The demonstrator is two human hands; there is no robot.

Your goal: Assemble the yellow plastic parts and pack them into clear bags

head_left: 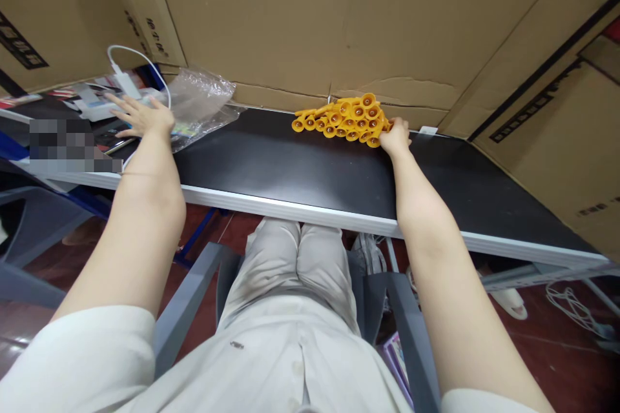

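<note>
1. Two hands of mine reach out over the black counter point(281, 161), well apart from each other.
2. My left hand point(143, 115) is palm down with its fingers splayed wide, gripping nothing I can see. It is over the clutter near the counter's left end; I can't tell whether the palm touches anything.
3. My right hand point(398, 135) is bent against the right end of the yellow cone-like pieces point(346, 121). Some of the fingers are hidden, so I can't tell how far they have closed or whether they have hold of a piece.
4. Those yellow pieces lie in a heap along the counter's back edge, around the middle of its length. Most of their hollow round mouths face me, and the heap is lower toward its left end.
5. A clear plastic bag point(203, 100) lies crumpled just to the right of my left hand, reaching the back edge.
6. Behind that hand is a white plug point(128, 85) with a cable looping from it.
7. Tall cardboard point(290, 26) stands along the counter's back edge.
</note>
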